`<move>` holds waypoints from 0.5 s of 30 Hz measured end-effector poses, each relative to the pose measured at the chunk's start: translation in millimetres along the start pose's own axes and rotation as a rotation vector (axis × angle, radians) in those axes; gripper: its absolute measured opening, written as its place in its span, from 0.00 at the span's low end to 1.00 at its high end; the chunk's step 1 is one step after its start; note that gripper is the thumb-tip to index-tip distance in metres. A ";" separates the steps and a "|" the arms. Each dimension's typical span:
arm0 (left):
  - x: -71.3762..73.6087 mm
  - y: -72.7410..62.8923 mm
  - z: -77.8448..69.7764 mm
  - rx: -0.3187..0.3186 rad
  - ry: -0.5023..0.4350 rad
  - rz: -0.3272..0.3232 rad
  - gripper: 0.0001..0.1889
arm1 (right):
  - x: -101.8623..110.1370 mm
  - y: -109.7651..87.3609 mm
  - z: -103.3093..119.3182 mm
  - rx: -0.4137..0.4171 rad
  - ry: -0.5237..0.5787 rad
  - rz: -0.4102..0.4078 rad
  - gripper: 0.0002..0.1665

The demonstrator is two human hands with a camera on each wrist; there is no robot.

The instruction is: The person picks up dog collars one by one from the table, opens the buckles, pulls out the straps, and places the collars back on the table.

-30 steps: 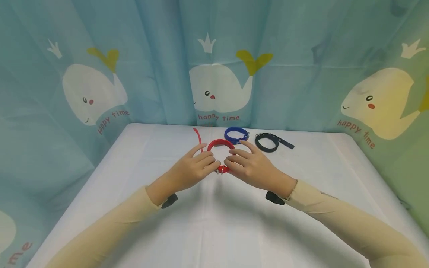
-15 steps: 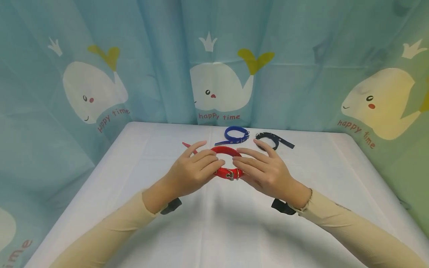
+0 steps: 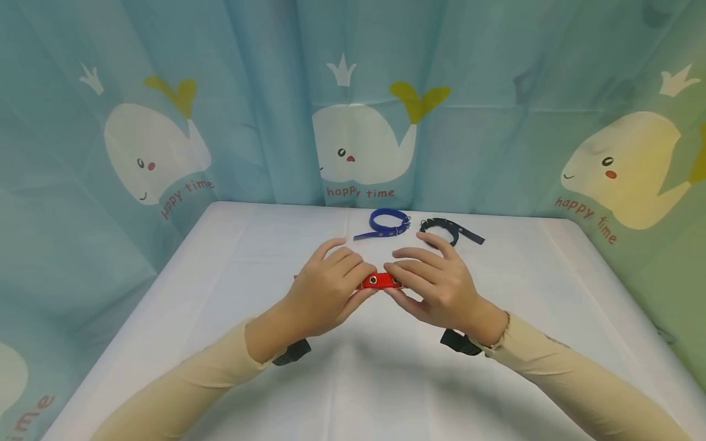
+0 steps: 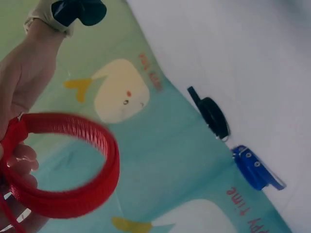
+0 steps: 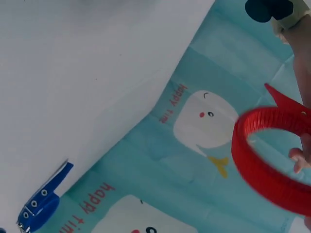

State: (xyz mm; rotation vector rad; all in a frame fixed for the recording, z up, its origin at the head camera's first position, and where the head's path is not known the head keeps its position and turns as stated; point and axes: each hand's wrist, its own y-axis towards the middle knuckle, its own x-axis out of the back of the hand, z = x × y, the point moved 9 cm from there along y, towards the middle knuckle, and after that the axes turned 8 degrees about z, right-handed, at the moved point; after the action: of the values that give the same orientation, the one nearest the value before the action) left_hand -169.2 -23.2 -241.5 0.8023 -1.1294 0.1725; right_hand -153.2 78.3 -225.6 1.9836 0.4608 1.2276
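Note:
A red collar (image 3: 384, 280) with metal eyelets is held up above the table between both hands. My left hand (image 3: 331, 286) pinches it from the left side, thumb below and fingers above. From the right, my right hand (image 3: 438, 285) grips the band, its fingertips almost meeting the left hand's. In the left wrist view the collar (image 4: 63, 205) shows as a closed loop with a ribbed inner lining. Its pointed strap end (image 5: 279, 97) sticks out in the right wrist view. The buckle is mostly hidden by the fingers in the head view.
Toward the back of the white table (image 3: 265, 245) lie a blue collar (image 3: 388, 231) and, to its right, a black collar (image 3: 466, 234) with its strap end extended. A whale-print curtain (image 3: 265, 122) hangs behind the table and along its sides.
The red collar has come nearer and turned from an open ring to an edge-on band with eyelets facing the head camera. The hands have drawn closer together over the last half second.

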 end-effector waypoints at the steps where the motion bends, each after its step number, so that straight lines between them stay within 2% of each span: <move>1: -0.1 -0.2 1.0 0.009 -0.008 0.004 0.14 | 1.2 -0.5 -0.7 -0.004 0.010 -0.010 0.22; 4: 0.8 -0.2 2.8 0.022 -0.018 -0.002 0.14 | 2.7 -1.8 -3.9 -0.035 0.048 -0.031 0.21; 7: 2.6 0.5 2.8 0.019 -0.019 -0.022 0.14 | -0.6 -1.7 -6.0 -0.071 0.072 -0.008 0.21; 12: 4.1 1.2 1.5 0.018 0.018 -0.055 0.14 | -7.8 2.1 -2.2 -0.068 -0.026 0.076 0.20; 15: 3.0 -0.3 2.5 0.027 0.050 -0.073 0.15 | -6.7 2.2 0.4 -0.048 -0.063 0.073 0.19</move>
State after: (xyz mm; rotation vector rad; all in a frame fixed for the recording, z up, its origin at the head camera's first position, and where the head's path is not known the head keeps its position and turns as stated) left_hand -169.5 -25.8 -238.6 0.8576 -1.0513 0.1466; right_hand -156.2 72.4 -228.2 2.0074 0.3270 1.2053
